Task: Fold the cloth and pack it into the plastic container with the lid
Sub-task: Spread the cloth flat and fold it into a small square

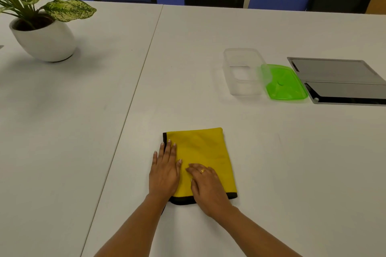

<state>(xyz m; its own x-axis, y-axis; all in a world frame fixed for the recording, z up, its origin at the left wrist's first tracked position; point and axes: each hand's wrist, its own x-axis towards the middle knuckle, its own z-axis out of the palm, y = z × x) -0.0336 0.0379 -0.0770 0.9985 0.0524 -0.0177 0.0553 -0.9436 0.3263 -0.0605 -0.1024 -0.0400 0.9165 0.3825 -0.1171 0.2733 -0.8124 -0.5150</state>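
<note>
A yellow cloth [205, 152] with black trim lies folded into a narrow rectangle on the white table, near the front centre. My left hand [165, 170] rests flat along its left edge, fingers stretched out. My right hand [205, 185] lies flat on the cloth's near part, a gold ring on one finger. Neither hand grips the cloth. Farther back on the right stands a clear plastic container [242, 71], uncovered. Its green lid [284, 82] lies on the table right beside it.
A potted plant in a white pot [45, 40] stands at the back left. A grey panel set into the table [338, 80] sits right of the lid. A seam [133, 98] runs between two tabletops. Dark chairs line the far edge.
</note>
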